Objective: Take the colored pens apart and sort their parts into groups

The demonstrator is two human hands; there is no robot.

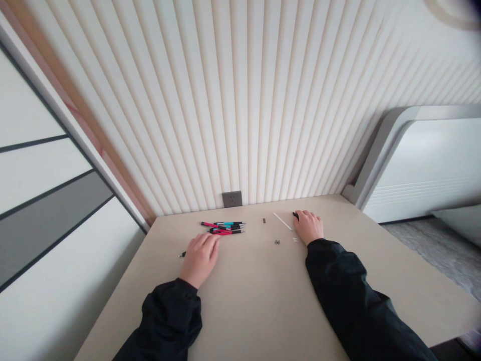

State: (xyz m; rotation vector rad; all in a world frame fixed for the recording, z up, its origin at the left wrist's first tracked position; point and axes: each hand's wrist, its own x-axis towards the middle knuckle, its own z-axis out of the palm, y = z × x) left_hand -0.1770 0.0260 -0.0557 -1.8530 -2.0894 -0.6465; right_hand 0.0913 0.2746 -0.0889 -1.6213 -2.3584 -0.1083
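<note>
My left hand (201, 255) is closed, back upward, low over the table at the near side of a group of pens (227, 227). A dark pen tip (182, 254) with a silvery end sticks out from its left side; the rest of that pen is hidden under the hand. The grouped pens are pink-red and blue with black ends, lying across one another. Farther right, my right hand (308, 226) is closed round a small black piece (295, 215), mostly covered by the fingers. A thin white stick (282, 221) lies just left of that hand.
On the beige table (248, 301) lie a small dark block (264, 220), small grey metal bits (277, 242) and tiny white pieces (295, 239). A ribbed wall with a dark socket (232, 199) rises behind. A white headboard (428, 160) stands at right, a cabinet (45, 225) at left.
</note>
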